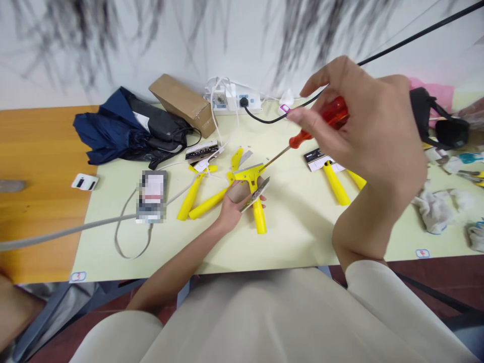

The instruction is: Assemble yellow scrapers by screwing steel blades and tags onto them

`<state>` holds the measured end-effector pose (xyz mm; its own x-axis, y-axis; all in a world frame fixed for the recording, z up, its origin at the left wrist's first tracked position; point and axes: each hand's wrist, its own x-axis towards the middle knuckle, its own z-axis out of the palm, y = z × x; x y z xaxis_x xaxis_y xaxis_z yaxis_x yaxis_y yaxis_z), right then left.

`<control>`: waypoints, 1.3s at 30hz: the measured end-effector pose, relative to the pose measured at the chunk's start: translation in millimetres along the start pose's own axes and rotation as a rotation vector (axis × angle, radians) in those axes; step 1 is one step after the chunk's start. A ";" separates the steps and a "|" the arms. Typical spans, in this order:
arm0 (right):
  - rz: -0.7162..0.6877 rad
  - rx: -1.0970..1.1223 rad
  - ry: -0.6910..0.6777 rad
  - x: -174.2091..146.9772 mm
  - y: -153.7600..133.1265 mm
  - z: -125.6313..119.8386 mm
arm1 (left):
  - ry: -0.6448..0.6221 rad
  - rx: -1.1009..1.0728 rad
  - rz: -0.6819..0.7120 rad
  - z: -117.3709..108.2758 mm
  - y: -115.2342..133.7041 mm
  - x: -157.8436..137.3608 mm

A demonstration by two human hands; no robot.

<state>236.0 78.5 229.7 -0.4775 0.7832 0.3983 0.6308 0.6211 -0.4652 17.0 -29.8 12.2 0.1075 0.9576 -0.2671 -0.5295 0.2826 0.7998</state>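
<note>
My left hand (231, 207) is closed around a yellow T-shaped tool (259, 217) that looks like a scraper. A printed card (257, 193) sits against its handle. My right hand (374, 126) grips a screwdriver (301, 139) by its red handle. Its metal shaft slants down to the left, with the tip at the right part of the scraper's head. Just behind lie a loose yellow piece (237, 158) and a grey blade-like strip (245, 159). Left of my left hand are two more yellow handles, one of them a scraper (190, 197).
More yellow handles (336, 186) and a black-and-white card lie to the right. A power strip (242, 101), a cardboard box (185, 103) and a dark blue umbrella-like bundle (113, 123) line the back. A cabled, blurred-out device (153, 194) rests at left; white gloves (433, 209) lie right.
</note>
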 end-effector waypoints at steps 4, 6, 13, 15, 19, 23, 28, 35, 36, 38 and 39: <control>0.004 0.080 -0.101 0.0 2.5 -1.2 | 0.017 -0.008 0.003 -3.2 -1.7 1.5; -0.024 0.058 -0.114 0.8 4.8 0.0 | 0.031 -0.014 0.001 -4.3 -1.9 2.2; -0.016 0.049 -0.012 4.8 14.4 7.4 | 0.059 -0.024 0.000 -3.5 1.3 3.0; -0.050 0.116 -0.088 4.5 14.0 5.9 | 0.054 -0.022 -0.004 -3.9 1.4 3.4; -0.016 0.051 -0.025 4.1 12.9 7.6 | 0.038 -0.027 -0.002 -5.6 0.1 4.1; -0.016 0.050 -0.017 4.9 13.0 10.4 | 0.051 -0.030 0.015 -4.8 0.5 3.4; -0.014 0.016 0.007 5.9 12.0 7.9 | 0.068 -0.016 0.035 -1.2 3.3 2.5; -0.035 0.151 -0.070 3.5 10.6 5.7 | 0.083 0.006 0.038 -2.2 3.3 3.0; -0.037 0.145 -0.048 3.5 10.5 6.5 | 0.082 0.005 0.038 -2.2 3.4 3.0; 0.006 0.103 0.007 4.2 10.0 8.5 | 0.090 0.000 0.044 -1.8 4.1 3.0; 0.036 0.078 0.025 4.7 9.4 9.1 | 0.096 -0.003 0.049 -1.6 4.4 3.1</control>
<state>234.2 88.3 220.0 -0.4393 0.8047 0.3993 0.5973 0.5936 -0.5393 13.7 -25.7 14.1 0.0009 0.9606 -0.2781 -0.5351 0.2354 0.8113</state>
